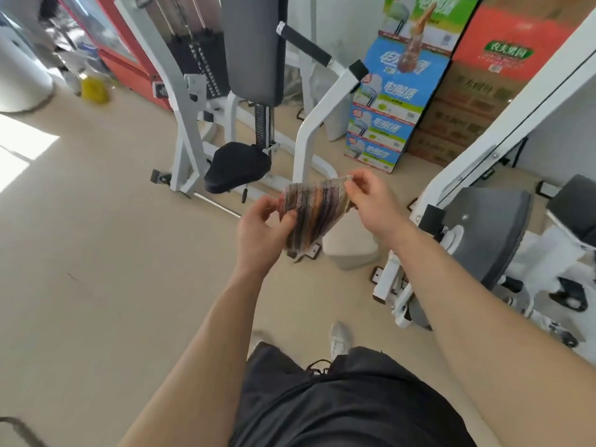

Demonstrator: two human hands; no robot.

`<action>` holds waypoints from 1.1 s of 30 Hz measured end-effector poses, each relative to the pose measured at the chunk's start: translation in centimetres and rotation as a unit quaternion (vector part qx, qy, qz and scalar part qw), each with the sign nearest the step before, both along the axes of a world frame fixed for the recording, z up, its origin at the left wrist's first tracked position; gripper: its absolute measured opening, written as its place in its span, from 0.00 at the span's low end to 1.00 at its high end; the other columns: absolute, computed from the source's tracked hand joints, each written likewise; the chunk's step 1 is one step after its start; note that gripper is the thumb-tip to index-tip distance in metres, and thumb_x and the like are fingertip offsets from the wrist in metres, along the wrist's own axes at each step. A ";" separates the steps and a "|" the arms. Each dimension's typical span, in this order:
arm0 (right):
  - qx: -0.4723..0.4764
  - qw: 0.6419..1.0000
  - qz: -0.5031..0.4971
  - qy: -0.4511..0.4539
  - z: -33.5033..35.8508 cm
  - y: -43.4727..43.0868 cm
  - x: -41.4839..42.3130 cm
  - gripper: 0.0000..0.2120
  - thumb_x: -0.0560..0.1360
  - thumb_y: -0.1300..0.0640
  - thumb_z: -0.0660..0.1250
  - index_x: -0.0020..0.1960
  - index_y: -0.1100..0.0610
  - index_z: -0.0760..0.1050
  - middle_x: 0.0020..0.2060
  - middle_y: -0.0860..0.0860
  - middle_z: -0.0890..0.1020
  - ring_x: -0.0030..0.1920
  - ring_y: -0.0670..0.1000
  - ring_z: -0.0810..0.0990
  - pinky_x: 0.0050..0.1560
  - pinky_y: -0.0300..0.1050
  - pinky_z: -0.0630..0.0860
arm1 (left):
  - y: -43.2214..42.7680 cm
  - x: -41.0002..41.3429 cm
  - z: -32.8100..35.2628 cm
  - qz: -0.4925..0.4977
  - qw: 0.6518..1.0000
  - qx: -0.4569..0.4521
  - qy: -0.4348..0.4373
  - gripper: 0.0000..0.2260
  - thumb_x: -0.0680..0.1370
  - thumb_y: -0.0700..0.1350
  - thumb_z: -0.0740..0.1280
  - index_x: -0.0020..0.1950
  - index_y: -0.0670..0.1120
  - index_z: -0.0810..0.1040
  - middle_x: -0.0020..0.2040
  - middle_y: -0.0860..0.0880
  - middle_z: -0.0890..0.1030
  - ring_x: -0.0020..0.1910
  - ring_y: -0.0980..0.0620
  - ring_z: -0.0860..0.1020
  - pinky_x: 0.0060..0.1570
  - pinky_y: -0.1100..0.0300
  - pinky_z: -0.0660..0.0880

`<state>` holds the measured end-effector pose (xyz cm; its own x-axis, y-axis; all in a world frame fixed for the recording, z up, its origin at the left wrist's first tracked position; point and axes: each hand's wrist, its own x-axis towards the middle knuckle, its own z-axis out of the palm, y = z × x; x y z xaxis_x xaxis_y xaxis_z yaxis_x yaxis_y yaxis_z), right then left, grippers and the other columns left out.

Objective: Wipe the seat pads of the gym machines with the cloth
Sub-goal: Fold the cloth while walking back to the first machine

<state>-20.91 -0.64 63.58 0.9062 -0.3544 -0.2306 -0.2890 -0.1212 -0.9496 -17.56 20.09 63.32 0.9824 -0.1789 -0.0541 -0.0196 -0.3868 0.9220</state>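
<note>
A striped cloth (314,211) hangs in the air in front of me, held by both hands. My left hand (261,230) grips its lower left edge. My right hand (371,201) pinches its top right corner. Behind and left of the cloth is a black seat pad (237,166) on a white gym machine (187,130), with a tall grey back pad (254,46) above it. At the right stands a second machine with a grey pad (487,227) and a dark pad (577,201). Neither hand touches any pad.
Stacked cardboard boxes (396,101) stand behind the machines. A weight stack (206,66) sits behind the back pad. A white handle arm (322,114) with a black grip rises beside the seat. A yellow bottle (93,90) is far left. Beige floor (96,269) stretches to the left.
</note>
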 end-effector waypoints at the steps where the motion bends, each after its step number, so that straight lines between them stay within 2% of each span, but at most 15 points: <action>1: -0.013 1.000 -0.010 0.005 -0.2 -0.1 0.8 0.05 0.83 0.54 0.61 0.55 0.52 0.75 0.46 0.48 0.81 0.45 0.47 0.79 0.51 0.48 0.75 | -0.3 1.3 0.5 -0.014 0.999 0.020 -0.038 0.05 0.73 0.46 0.72 0.41 0.54 0.76 0.37 0.59 0.80 0.44 0.54 0.82 0.47 0.56 0.77; 5: -0.010 0.998 -0.061 0.006 1.2 0.5 3.9 0.10 0.83 0.49 0.60 0.56 0.53 0.74 0.50 0.51 0.82 0.52 0.51 0.80 0.60 0.55 0.75 | -1.1 6.2 1.8 -0.052 0.994 0.060 -0.071 0.07 0.79 0.52 0.66 0.44 0.55 0.69 0.33 0.59 0.76 0.34 0.58 0.75 0.37 0.56 0.71; 8: 0.043 0.991 -0.125 -0.030 2.5 1.3 6.5 0.12 0.81 0.48 0.60 0.55 0.56 0.75 0.54 0.61 0.83 0.55 0.60 0.82 0.58 0.58 0.78 | -1.5 9.8 2.6 -0.077 0.995 0.056 -0.028 0.10 0.82 0.54 0.62 0.52 0.49 0.71 0.35 0.57 0.77 0.35 0.56 0.78 0.38 0.53 0.77; 10: 0.043 0.984 -0.172 -0.028 2.6 1.9 8.3 0.10 0.82 0.48 0.61 0.55 0.55 0.75 0.55 0.59 0.83 0.54 0.57 0.83 0.56 0.55 0.81 | -1.8 12.0 2.8 -0.080 0.996 0.014 0.048 0.11 0.83 0.52 0.63 0.57 0.44 0.73 0.39 0.56 0.79 0.36 0.63 0.79 0.38 0.62 0.78; 12: 0.058 0.972 -0.227 -0.011 2.2 2.3 9.8 0.05 0.80 0.49 0.64 0.52 0.49 0.76 0.54 0.56 0.84 0.52 0.56 0.84 0.53 0.57 0.83 | -1.8 14.0 2.9 -0.090 0.985 -0.023 0.142 0.13 0.82 0.51 0.64 0.60 0.44 0.76 0.46 0.51 0.82 0.40 0.62 0.81 0.37 0.67 0.78; 15: 0.160 0.936 -0.310 0.040 1.2 2.3 10.9 0.04 0.81 0.55 0.65 0.54 0.48 0.77 0.50 0.56 0.83 0.41 0.55 0.85 0.39 0.49 0.82 | -1.1 16.4 2.8 -0.120 0.944 -0.110 0.288 0.15 0.81 0.46 0.69 0.66 0.46 0.75 0.51 0.45 0.84 0.41 0.57 0.85 0.39 0.64 0.80; 17: 0.220 0.902 -0.367 0.053 0.4 2.0 10.8 0.08 0.82 0.58 0.64 0.59 0.52 0.77 0.48 0.56 0.82 0.40 0.55 0.84 0.39 0.46 0.80 | -0.6 17.5 2.3 -0.143 0.917 -0.141 0.345 0.21 0.79 0.39 0.70 0.70 0.49 0.70 0.56 0.45 0.83 0.47 0.53 0.85 0.45 0.58 0.82; 20: 0.284 0.869 -0.402 0.061 -0.1 1.8 10.0 0.13 0.81 0.64 0.63 0.65 0.57 0.72 0.47 0.57 0.82 0.43 0.57 0.83 0.39 0.46 0.79 | -1.1 18.0 1.5 -0.180 0.942 -0.075 0.273 0.27 0.76 0.36 0.72 0.70 0.56 0.69 0.63 0.51 0.80 0.57 0.51 0.82 0.54 0.51 0.82; 22: 0.304 0.859 -0.405 0.074 -0.5 1.5 9.3 0.16 0.80 0.67 0.61 0.67 0.58 0.70 0.47 0.58 0.81 0.43 0.56 0.83 0.41 0.48 0.80 | -2.1 17.8 1.5 -0.212 0.958 -0.034 0.192 0.24 0.76 0.36 0.72 0.68 0.55 0.73 0.61 0.55 0.80 0.55 0.56 0.82 0.51 0.56 0.83; 23: 0.287 0.867 -0.398 0.091 -0.8 1.3 9.0 0.17 0.80 0.67 0.61 0.68 0.58 0.70 0.49 0.59 0.81 0.45 0.57 0.83 0.43 0.49 0.80 | -2.8 17.6 1.8 -0.235 0.958 -0.027 0.161 0.22 0.76 0.35 0.70 0.67 0.52 0.76 0.59 0.55 0.82 0.55 0.57 0.82 0.50 0.58 0.82; 25: 0.155 0.917 -0.340 0.143 -1.0 0.9 8.2 0.20 0.77 0.63 0.62 0.68 0.54 0.73 0.57 0.56 0.80 0.54 0.57 0.82 0.53 0.53 0.80 | -4.3 17.4 2.1 -0.270 0.954 -0.029 0.129 0.17 0.76 0.32 0.67 0.61 0.47 0.80 0.54 0.53 0.85 0.56 0.58 0.82 0.52 0.58 0.82; 27: 0.029 0.956 -0.251 0.149 -0.7 0.6 7.4 0.20 0.73 0.62 0.64 0.64 0.50 0.77 0.60 0.50 0.77 0.61 0.55 0.77 0.64 0.55 0.75 | -5.9 17.0 2.3 -0.274 0.953 -0.019 0.126 0.14 0.76 0.31 0.66 0.57 0.45 0.81 0.50 0.52 0.86 0.54 0.60 0.83 0.53 0.59 0.81; 28: 0.005 0.970 -0.204 0.135 -0.8 0.6 7.1 0.19 0.73 0.63 0.65 0.62 0.49 0.78 0.60 0.48 0.77 0.62 0.53 0.76 0.65 0.53 0.73 | -6.7 16.8 2.2 -0.268 0.954 -0.013 0.136 0.14 0.76 0.31 0.66 0.56 0.45 0.82 0.49 0.52 0.87 0.53 0.59 0.83 0.53 0.57 0.81; 31: -0.044 0.990 -0.078 0.110 -1.2 0.2 6.5 0.20 0.72 0.63 0.71 0.63 0.50 0.79 0.61 0.49 0.79 0.62 0.48 0.76 0.67 0.45 0.71 | -8.7 16.7 1.6 -0.247 0.942 -0.008 0.227 0.13 0.76 0.31 0.66 0.56 0.44 0.82 0.50 0.48 0.87 0.52 0.49 0.85 0.54 0.50 0.82; 33: -0.061 0.993 -0.022 0.104 -1.8 -0.2 6.3 0.24 0.69 0.61 0.77 0.63 0.52 0.79 0.59 0.50 0.81 0.59 0.48 0.78 0.63 0.42 0.73 | -9.5 16.9 1.5 -0.247 0.919 -0.026 0.305 0.14 0.76 0.31 0.68 0.59 0.41 0.80 0.53 0.45 0.86 0.52 0.45 0.85 0.53 0.52 0.82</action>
<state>-14.58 -0.89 61.79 0.8268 -0.4294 -0.3633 -0.4841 -0.2141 -0.8484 -0.69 10.55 64.86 0.5704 -0.6131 -0.5466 0.3463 -0.4239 0.8369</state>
